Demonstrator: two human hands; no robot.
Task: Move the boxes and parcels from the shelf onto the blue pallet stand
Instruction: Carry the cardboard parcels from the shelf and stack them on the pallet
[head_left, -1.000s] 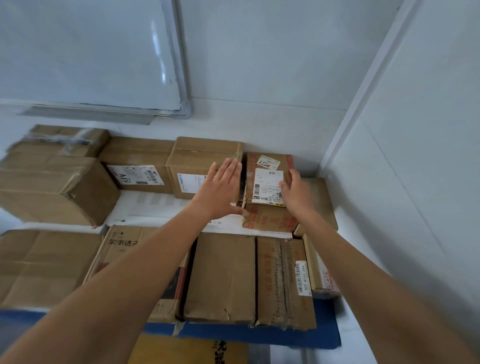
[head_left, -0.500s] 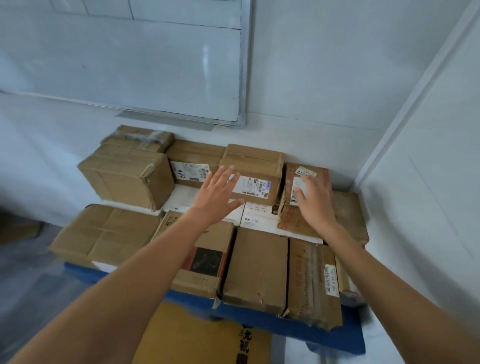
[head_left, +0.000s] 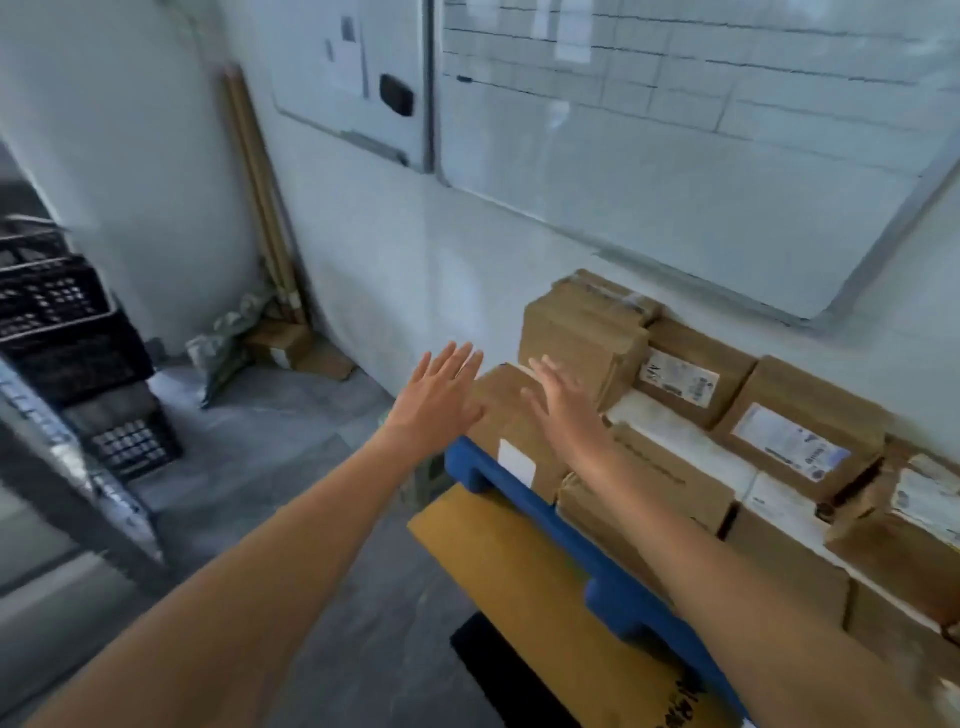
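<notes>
Both hands have left the labelled box; left hand (head_left: 441, 400) and right hand (head_left: 563, 400) hover empty, fingers spread, over the pallet (head_left: 519, 496); that box is placed, another fetch follows.

Not much legible here, the picture is smeared with motion. Taking the blue plastic pallet stand (head_left: 524, 501) as the landmark: on the flat yellow-brown cardboard sheet (head_left: 524, 577) lying just in front of it, dark printed characters (head_left: 685, 701) show at the near end, too blurred to read. On the stand, white shipping labels sit on the brown cardboard boxes: one with dark print (head_left: 678, 379), one with bluish print (head_left: 789, 449), and a blank-looking white sticker (head_left: 516, 462) at the stand's left corner. None can be read. The ruled white wall board (head_left: 675, 130) behind the stand shows lines only.
</notes>
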